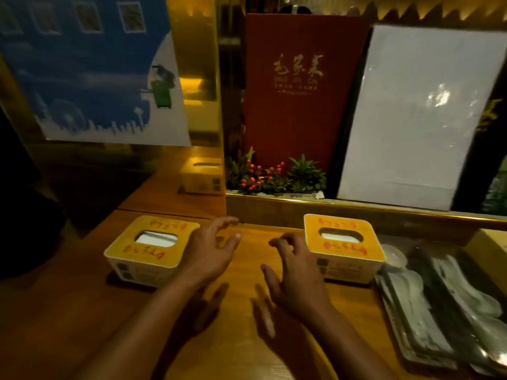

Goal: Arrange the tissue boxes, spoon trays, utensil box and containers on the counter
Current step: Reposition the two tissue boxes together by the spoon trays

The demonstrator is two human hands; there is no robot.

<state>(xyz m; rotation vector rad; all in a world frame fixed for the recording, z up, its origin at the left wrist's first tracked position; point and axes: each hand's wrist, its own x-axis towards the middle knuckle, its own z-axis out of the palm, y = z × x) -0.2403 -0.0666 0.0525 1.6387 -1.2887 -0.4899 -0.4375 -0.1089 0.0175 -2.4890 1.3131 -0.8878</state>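
Flanking open hands [211, 253], tissue boxes [343, 246], red lettering unreadable

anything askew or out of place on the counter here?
Mildly. The left tissue box sits turned at an angle to the counter edge, while the right tissue box sits nearly square to it. Both stand upright, lids on, tissue showing in the slots. Neither hand touches a box. Nothing looks spilled or damaged.
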